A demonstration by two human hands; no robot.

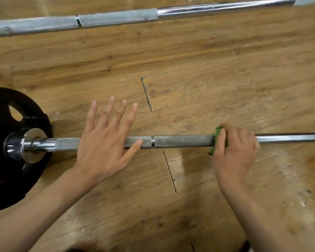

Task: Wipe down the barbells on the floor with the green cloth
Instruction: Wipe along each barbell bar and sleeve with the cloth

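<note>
Two steel barbells lie on a worn wood-plank floor [207, 70]: the far barbell [116, 19] across the top of the frame, the near barbell [180, 141] mid-frame, knurled, bearing one round black plate [0, 124] at left. The right hand [236, 148] wraps its grip and one green cloth [216, 133] round the near bar, right of centre. The left hand [102, 142] lies flat over it, grip wide.

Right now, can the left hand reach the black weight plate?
Probably yes. The left hand lies open over the near barbell, close to the black weight plate, and nothing stands between them along the bar.
</note>
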